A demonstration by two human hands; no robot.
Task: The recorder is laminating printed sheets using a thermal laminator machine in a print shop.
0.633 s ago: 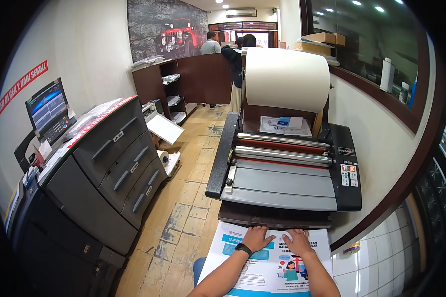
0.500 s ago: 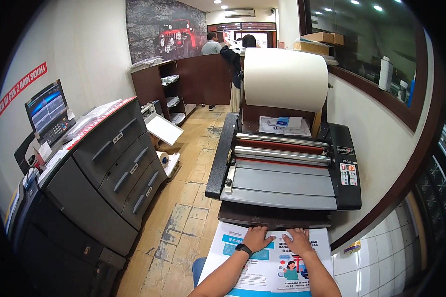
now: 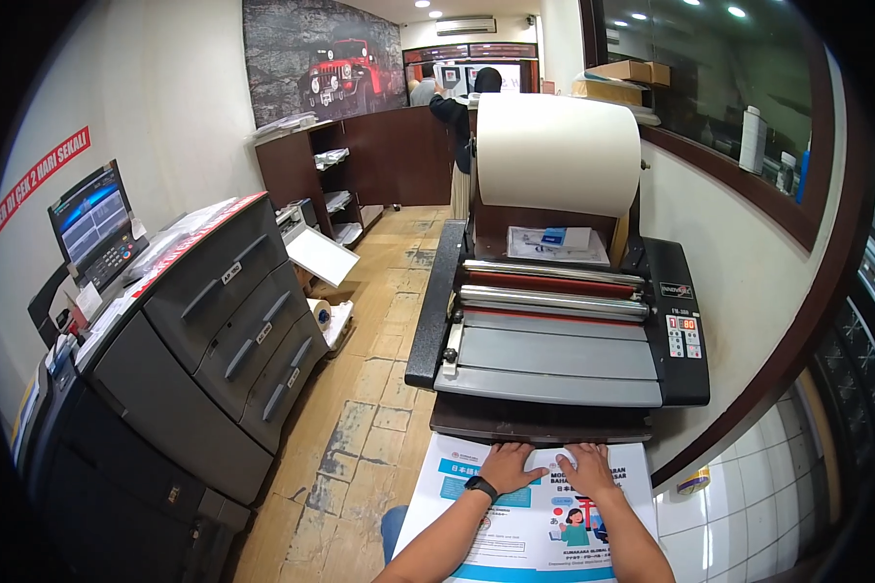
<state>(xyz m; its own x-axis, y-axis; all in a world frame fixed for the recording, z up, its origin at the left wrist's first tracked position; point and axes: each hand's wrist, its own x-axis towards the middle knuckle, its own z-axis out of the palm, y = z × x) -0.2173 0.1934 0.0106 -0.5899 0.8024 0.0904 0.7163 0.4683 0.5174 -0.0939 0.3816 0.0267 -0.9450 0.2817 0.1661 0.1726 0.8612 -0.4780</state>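
Observation:
A large printed cover sheet (image 3: 457,505), white with light-blue bands and a cartoon figure, lies in front of me below the laminating machine (image 3: 554,355). My left hand (image 3: 508,468), with a dark watch on its wrist, rests on the sheet near its far edge, fingers spread and pointing away from me. Beside it, my right hand (image 3: 585,470) lies on the same edge with its fingers stretched out. Both thumbs point inward, a small gap between them. Neither hand grips anything. Whether more sheets lie under this one, I cannot tell.
A wide film roll (image 3: 559,155) is mounted above the machine's metal rollers (image 3: 554,299). To the left stands a dark grey printer (image 3: 214,321) with drawers and a tilted screen (image 3: 92,219). A person (image 3: 462,117) is at the back by a brown counter (image 3: 399,155).
My hands stay almost in place on the sheet's far edge. The view has shifted slightly. In the background, a person now holds up a printed sheet.

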